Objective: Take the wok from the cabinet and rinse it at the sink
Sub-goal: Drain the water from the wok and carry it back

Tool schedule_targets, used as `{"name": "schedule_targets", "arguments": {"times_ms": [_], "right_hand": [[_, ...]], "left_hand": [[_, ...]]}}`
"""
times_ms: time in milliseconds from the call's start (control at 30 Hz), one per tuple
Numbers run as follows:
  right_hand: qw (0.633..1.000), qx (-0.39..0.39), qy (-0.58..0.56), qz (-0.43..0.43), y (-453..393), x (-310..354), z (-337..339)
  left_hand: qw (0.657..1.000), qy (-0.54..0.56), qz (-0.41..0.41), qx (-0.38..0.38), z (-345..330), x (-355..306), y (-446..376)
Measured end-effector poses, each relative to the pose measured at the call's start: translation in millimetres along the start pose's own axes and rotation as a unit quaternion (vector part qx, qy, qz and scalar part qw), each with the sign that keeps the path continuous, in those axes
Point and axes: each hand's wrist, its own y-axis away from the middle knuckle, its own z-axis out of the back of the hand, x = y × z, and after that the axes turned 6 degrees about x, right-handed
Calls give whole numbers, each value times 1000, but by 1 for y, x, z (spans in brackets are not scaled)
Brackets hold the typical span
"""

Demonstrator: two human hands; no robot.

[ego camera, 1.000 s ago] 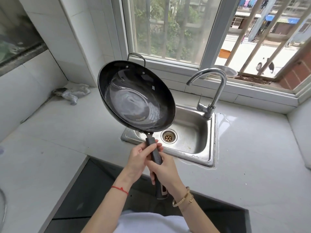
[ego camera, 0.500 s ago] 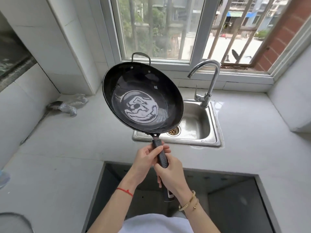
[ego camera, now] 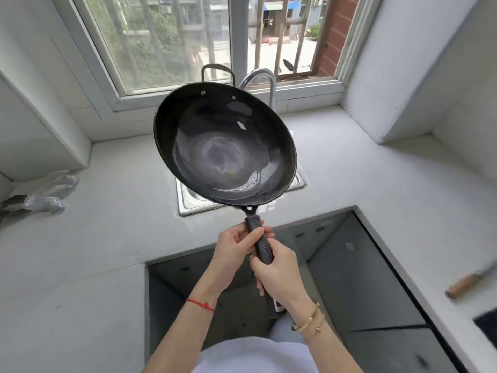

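Round glossy black wok [ego camera: 223, 149], ribbed handle [ego camera: 262, 244]

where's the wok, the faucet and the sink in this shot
wok [ego camera: 223, 149], head view, on its dark inner bowl
faucet [ego camera: 259, 75], head view, on the curved spout above the wok's rim
sink [ego camera: 188, 200], head view, on its steel front-left rim

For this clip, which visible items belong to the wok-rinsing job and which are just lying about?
Job items: wok, held by its handle in left hand and right hand; sink; faucet.

Lying about: crumpled foil; wooden-handled tool on right counter.
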Motion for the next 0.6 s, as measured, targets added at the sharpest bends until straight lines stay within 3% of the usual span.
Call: {"name": "schedule_targets", "arguments": {"times_ms": [600], "right_hand": [[972, -219, -8, -86, 85, -63, 132]], "left_hand": [[977, -42, 105, 183, -168, 74, -29]]}}
